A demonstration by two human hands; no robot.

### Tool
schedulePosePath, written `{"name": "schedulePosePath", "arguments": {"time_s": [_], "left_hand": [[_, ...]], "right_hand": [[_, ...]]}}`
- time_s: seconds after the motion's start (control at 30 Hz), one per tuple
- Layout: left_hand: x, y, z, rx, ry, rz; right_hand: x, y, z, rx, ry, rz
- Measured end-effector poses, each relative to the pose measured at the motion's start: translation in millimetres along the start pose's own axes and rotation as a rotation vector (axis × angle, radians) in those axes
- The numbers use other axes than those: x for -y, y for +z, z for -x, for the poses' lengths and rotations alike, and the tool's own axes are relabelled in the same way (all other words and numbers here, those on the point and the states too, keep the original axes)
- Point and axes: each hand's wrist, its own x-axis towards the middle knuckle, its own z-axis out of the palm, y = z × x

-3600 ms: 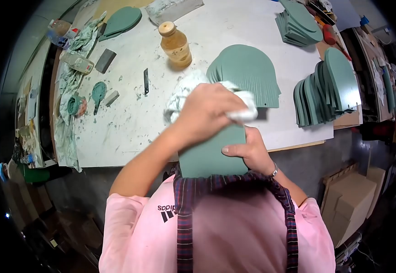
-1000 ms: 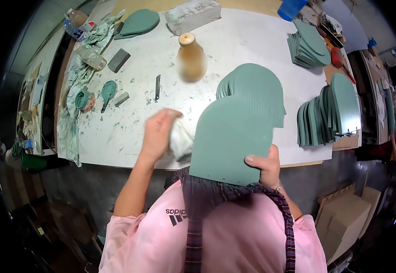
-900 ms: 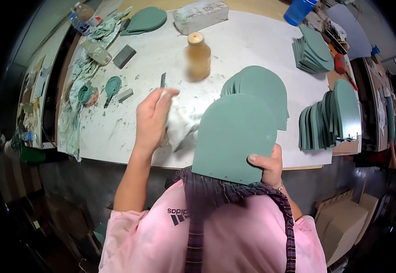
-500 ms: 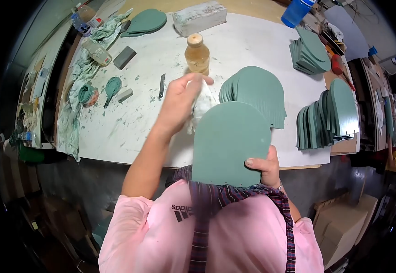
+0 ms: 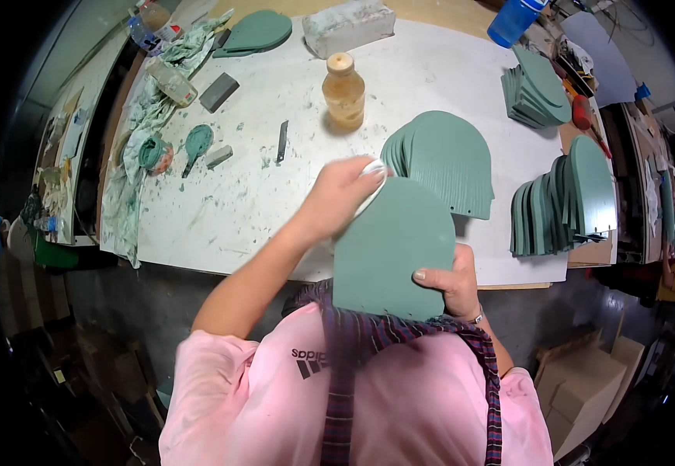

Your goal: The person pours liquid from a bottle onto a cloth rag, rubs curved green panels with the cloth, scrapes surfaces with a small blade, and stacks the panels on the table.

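Firstly, see along the left edge of the bench [image 5: 197,221] a green-stained rag [image 5: 124,194], with a clear bottle [image 5: 170,84] lying over it in the upper left. Just right of that, notice a green-caked jar [image 5: 153,154], a green-coated tool [image 5: 199,140] and a small grey block [image 5: 218,157], with a larger dark block [image 5: 218,92] above. Farther right, find a narrow dark blade [image 5: 282,141], then at upper centre a capped bottle of amber liquid [image 5: 343,97], upright below a pale block [image 5: 349,27]. At centre, with the left hand [image 5: 339,196], pinching a white cloth [image 5: 374,186] in a closed grip at the upper left edge of an arch-topped green panel [image 5: 393,248]. Holding that panel by its right edge in the right hand [image 5: 458,283], with the thumb over the front; cannot tell the placing of the fingers behind. Beyond it, see a fanned stack [image 5: 454,159] of similar panels; in the upper right, a smaller pile [image 5: 539,89]; at right, another row [image 5: 562,198], below a red tool [image 5: 582,113].
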Motion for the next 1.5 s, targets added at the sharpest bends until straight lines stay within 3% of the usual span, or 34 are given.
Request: {"name": "schedulePosePath", "arguments": {"time_s": [0.1,0.17,0.23,0.27,0.37,0.4,0.47,0.57,0.63,0.73,0.77,0.83,0.87,0.93,0.97,1.03,1.1,1.2,1.33,1.4,1.5], "left_hand": [[15,8,26,-0.132,0.049,-0.048],[25,-2,43,0.009,-0.233,0.215],[31,-14,47,-0.051,-0.263,0.300],[33,-18,47,-0.118,-0.287,0.388],[-1,-30,40,-0.009,-0.173,0.215],[7,-29,35,0.011,-0.051,0.137],[10,-25,32,0.008,-0.067,0.095],[15,-25,29,-0.001,-0.108,-0.007],[22,-26,29,-0.133,0.195,-0.447],[16,-28,31,-0.118,0.104,-0.260],[15,-30,29,-0.127,0.098,-0.254],[15,-33,25,-0.008,0.156,0.068],[13,-33,24,-0.012,0.153,0.075],[9,-30,20,0.083,0.009,0.441],[7,-25,16,0.091,0.007,0.446],[2,-16,10,-0.046,-0.013,1.002],[6,-20,12,-0.103,-0.045,1.111],[21,-22,18,-0.186,-0.142,0.694],[45,-34,21,-0.210,-0.270,0.885],[47,-37,18,-0.347,-0.119,1.007],[57,-44,12,-0.449,-0.120,1.038]], "right_hand": [[2,-16,-1,-0.091,0.022,0.077],[17,-33,-6,-0.195,-0.060,-0.044],[50,-51,-21,-0.288,-0.118,-0.092],[65,-68,-31,-0.199,-0.091,-0.071],[97,-106,-70,-0.060,0.012,0.112],[102,-119,-88,-0.055,0.013,0.118],[100,-140,-122,0.099,0.127,0.443],[103,-140,-148,0.126,0.155,0.657],[107,-132,-155,0.083,0.174,0.731],[114,-120,-165,0.003,0.144,1.520],[114,-107,-161,0.014,0.146,1.527],[111,-77,-145,-0.169,-0.428,1.760],[113,-58,-142,-0.122,-0.292,1.533],[96,-31,-145,0.129,-0.345,1.096],[85,-16,-146,0.261,-0.321,0.974],[63,12,-144,0.371,-0.096,0.691],[60,32,-148,0.336,-0.003,0.674],[48,40,-161,0.180,0.043,0.667],[55,33,-195,0.124,-0.033,0.765],[48,14,-229,0.028,-0.132,0.913],[45,14,-265,-0.042,-0.132,1.013]]}}
